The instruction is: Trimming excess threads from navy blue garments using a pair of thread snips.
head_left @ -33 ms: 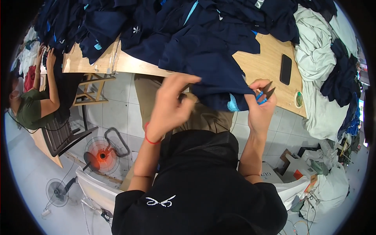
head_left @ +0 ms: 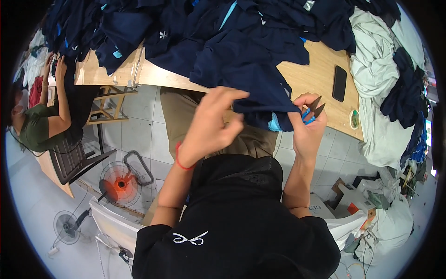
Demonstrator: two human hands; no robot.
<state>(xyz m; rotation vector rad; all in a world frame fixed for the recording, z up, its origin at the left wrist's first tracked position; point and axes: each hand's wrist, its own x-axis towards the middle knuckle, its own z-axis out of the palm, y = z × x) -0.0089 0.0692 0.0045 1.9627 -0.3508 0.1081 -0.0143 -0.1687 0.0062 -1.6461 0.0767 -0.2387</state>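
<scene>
1 navy garment (head_left: 262, 86) hangs over the near edge of the table (head_left: 320, 67), apparently mid-work. Right hand (head_left: 306, 132): pinching its edge, blue-handled scissors (head_left: 319, 110) held in the same hand, blades apart. Left hand (head_left: 214, 123): fingers half spread, seemingly empty; cloth contact cannot be told. Completed work: not discernible. Remaining, presumably: the navy pile (head_left: 121, 32) beyond.

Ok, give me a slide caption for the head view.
Right hand holds blue-handled snips and navy fabric at a wooden table, left hand close by.
</scene>
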